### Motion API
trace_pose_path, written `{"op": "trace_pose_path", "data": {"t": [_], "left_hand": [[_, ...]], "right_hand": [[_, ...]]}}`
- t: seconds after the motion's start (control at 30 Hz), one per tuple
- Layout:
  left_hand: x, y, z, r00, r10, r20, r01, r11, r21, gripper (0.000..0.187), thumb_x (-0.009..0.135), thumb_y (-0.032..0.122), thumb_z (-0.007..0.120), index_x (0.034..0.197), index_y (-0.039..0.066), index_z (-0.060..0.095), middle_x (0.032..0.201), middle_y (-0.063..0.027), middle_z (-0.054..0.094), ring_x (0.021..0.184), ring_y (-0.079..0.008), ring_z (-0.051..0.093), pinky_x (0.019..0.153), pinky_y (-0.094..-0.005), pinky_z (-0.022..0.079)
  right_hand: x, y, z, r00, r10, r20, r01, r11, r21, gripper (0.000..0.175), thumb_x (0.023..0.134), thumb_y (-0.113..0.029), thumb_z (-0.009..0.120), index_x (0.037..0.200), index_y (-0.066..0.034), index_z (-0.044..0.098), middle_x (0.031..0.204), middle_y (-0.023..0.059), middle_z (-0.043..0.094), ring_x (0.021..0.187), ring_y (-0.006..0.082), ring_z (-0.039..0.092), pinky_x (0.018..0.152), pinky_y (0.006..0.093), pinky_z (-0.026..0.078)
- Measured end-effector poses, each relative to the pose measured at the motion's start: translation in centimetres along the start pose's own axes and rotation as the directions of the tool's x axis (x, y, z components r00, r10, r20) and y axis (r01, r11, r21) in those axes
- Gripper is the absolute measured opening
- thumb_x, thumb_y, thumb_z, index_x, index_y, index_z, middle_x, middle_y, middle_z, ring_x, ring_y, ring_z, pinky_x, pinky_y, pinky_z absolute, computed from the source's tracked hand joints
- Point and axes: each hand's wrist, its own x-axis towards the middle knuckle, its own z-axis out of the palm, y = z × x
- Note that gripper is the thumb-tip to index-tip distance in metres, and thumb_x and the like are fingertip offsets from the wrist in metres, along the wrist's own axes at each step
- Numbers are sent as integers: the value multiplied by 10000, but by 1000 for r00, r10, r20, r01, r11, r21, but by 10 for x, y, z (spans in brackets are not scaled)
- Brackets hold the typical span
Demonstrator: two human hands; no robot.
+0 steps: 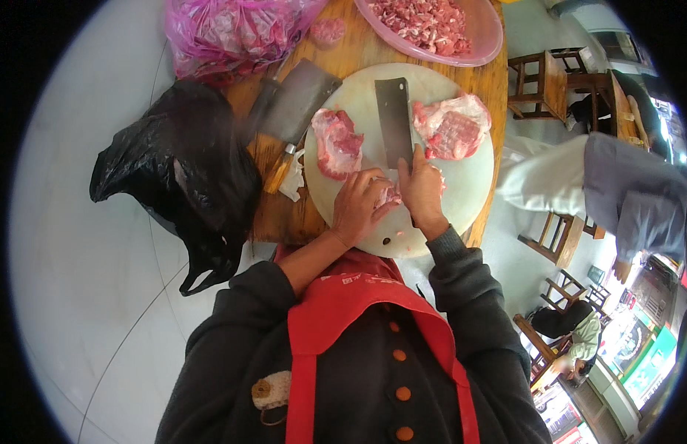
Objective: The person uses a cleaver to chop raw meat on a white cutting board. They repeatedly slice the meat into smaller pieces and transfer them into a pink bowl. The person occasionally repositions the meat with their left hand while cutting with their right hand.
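A round white cutting board (465,188) lies on the wooden table before me. My right hand (422,188) grips a cleaver (393,116), its broad dark blade pointing away from me; the hand covers its handle. My left hand (361,206) presses on a small piece of raw meat (389,194) beside the cleaver, the fingers partly hiding it. Left of the blade lies a slab of raw meat (338,145), and right of it a larger, fattier slab (453,126). Small scraps of meat and a dark spot show near the board's close edge.
Left of the board lie a second cleaver (301,100), a wooden handle (279,169) and crumpled white paper (292,177). A black plastic bag (193,161), a pink bag of meat (232,33) and a pink basin (490,33) of cut meat stand around. A person (626,183) is at the right.
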Motion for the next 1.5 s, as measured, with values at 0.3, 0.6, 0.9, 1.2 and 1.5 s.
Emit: {"op": "trace_pose_path", "data": {"t": [0.3,0.6,0.9,1.2,1.5], "left_hand": [[-17,-14,17,986,-145,80,152,985,-87,163,782,67,743,787,66,580,837,-67,562,802,-289,587,704,-406,486],[-19,-17,24,991,-115,67,117,993,-28,158,763,24,735,855,42,608,868,-90,577,830,-299,583,720,-411,483],[-18,-18,24,992,-117,42,121,988,-99,149,785,29,716,843,37,579,880,-96,583,841,-313,595,723,-416,494],[-19,-19,24,997,-72,18,74,994,-82,146,808,39,701,834,40,558,886,-100,579,834,-320,594,721,-423,498],[-21,-24,31,997,-69,-18,68,995,-80,153,799,28,705,823,35,553,890,-95,577,834,-317,589,721,-415,494]], "right_hand": [[-116,-4,-42,975,142,173,-136,990,-47,244,948,-133,581,1140,1,514,667,273,609,613,476,613,550,559,464],[-55,-1,3,994,76,73,-72,995,-63,348,942,-127,595,1225,56,509,658,274,595,623,465,613,544,536,461],[-116,-5,-40,941,234,243,-230,972,-43,421,940,-139,612,1285,69,490,682,284,604,628,481,619,533,535,464],[-26,6,4,997,65,40,-65,998,2,302,938,-112,600,1175,54,514,695,281,580,640,479,594,555,516,452],[-123,-4,-36,949,250,191,-243,968,-60,334,931,-125,597,1202,61,541,686,280,608,632,474,620,556,534,474]]}}
